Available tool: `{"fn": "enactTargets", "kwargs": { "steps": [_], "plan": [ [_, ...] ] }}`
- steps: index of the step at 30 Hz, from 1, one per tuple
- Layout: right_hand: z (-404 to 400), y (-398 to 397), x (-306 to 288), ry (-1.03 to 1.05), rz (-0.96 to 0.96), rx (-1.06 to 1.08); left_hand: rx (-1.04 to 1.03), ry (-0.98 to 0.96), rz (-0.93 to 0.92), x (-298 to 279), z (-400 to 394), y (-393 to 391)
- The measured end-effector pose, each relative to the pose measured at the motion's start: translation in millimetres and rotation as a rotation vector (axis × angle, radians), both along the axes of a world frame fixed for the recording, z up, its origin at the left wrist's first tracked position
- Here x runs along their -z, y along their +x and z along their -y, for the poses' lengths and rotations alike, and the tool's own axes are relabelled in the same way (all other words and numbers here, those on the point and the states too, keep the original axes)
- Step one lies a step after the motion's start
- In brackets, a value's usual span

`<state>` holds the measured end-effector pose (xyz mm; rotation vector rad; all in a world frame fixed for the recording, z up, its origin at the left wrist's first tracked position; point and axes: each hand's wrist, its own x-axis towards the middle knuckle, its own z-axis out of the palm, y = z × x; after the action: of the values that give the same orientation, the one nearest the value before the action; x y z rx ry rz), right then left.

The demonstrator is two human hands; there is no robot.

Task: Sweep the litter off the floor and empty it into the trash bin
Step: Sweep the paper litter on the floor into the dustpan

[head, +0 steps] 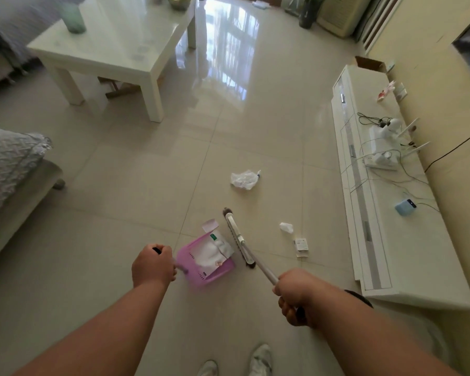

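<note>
A glossy cream tiled floor [152,169] fills a living room. At 6 o'clock, the left hand [152,265] is clenched around the handle of a pink dustpan [193,270] already holding paper wrappers [215,253]. The right hand [293,297], arm extended forward, is wrapped around the shaft of a broom [240,240] whose head rests just right of the pan. A crumpled plastic bag [244,179] lies at 12 o'clock from the broom, a tissue [286,227] and small packet [301,244] at 3 o'clock. All looks light and flimsy, likely to skid; no trash bin is visible.
</note>
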<state>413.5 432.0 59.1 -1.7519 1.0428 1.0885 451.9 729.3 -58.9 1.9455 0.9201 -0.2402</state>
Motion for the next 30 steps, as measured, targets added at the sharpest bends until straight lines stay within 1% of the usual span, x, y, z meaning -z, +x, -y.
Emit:
{"fn": "enactTargets", "kwargs": {
  "steps": [6, 11, 15, 19, 22, 26, 30],
  "plan": [
    [20.8, 48.5, 4.9, 0.021, 0.015, -0.005, -0.071, 0.052, 0.025, -15.8, 9.8, 36.4],
    [48.3, 94.9, 19.8, 0.031, -0.006, -0.027, -0.085, 0.102, 0.027, -8.7, 18.5, 63.9],
    [70.8, 130.3, 25.6, 0.001, -0.006, -0.082, -0.106, 0.169, 0.000, 6.2, 19.4, 86.2],
    [89.5, 162.7, 31.6, -0.028, 0.042, -0.096, -0.105, 0.240, -0.058, 41.5, 8.5, 102.2],
    [94.2, 178.1, 42.6, -0.056, 0.029, -0.092, -0.107, 0.291, -0.088, 45.2, 7.2, 106.3],
    [93.2, 196.8, 58.2, -0.102, -0.017, -0.037, -0.118, 0.307, -0.101, 36.7, 7.2, 113.7],
    [82.7, 209.0, 66.8, -0.128, -0.016, -0.095, -0.118, 0.289, -0.124, 47.5, -0.3, 122.7]
  ]
}}
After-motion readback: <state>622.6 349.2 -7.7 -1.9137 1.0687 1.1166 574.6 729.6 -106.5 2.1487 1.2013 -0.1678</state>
